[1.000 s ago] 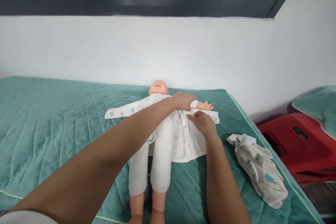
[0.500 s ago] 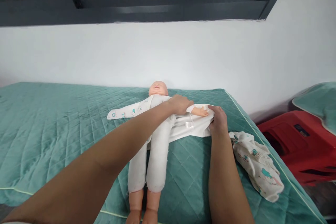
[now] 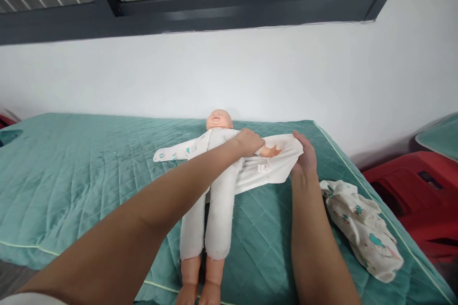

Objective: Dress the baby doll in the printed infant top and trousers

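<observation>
A baby doll point(image 3: 220, 209) with a white cloth body lies on its back, head toward the wall. One printed sleeve of a baby shirt point(image 3: 266, 171) covers its arm on the left side. The shirt's other half is spread inside-out to the right, a label showing. My left hand point(image 3: 250, 143) is closed round the doll's arm, whose small plastic hand point(image 3: 270, 151) sticks out over the white cloth. My right hand point(image 3: 305, 156) grips the outer edge of the shirt and holds it stretched; part of the fingers is behind the fabric.
A green quilted cover point(image 3: 107, 152) lies over the bed. Folded printed baby clothing point(image 3: 363, 228) rests near its right edge. Beyond stands a red plastic object point(image 3: 411, 195) with green fabric. A white wall point(image 3: 179, 76) and dark-framed barred window rise behind.
My right hand has drawn the shirt's edge outward, so the cloth is flatter and tauter. The doll's hand now lies farther from my right hand. The view has shifted slightly.
</observation>
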Motion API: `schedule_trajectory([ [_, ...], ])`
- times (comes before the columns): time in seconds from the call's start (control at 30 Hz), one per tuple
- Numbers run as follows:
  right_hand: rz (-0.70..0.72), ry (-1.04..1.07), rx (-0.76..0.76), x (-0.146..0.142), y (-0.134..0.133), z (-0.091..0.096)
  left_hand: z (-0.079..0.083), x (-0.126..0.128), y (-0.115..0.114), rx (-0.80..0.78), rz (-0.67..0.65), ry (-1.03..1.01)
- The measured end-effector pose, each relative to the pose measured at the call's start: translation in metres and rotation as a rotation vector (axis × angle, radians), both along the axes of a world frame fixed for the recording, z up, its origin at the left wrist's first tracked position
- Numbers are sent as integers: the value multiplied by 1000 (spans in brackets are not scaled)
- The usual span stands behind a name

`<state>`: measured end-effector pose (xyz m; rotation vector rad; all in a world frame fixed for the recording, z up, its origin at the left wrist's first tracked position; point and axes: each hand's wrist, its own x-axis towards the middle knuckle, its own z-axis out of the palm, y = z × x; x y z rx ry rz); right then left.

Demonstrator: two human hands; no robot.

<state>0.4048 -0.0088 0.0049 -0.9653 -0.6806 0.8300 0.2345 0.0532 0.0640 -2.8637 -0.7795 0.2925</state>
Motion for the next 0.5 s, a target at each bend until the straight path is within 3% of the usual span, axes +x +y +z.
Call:
schedule_trajectory([
  [0.5,-52,54,144,-20,-6,22,-3,-1,-10,-8,-14,11],
])
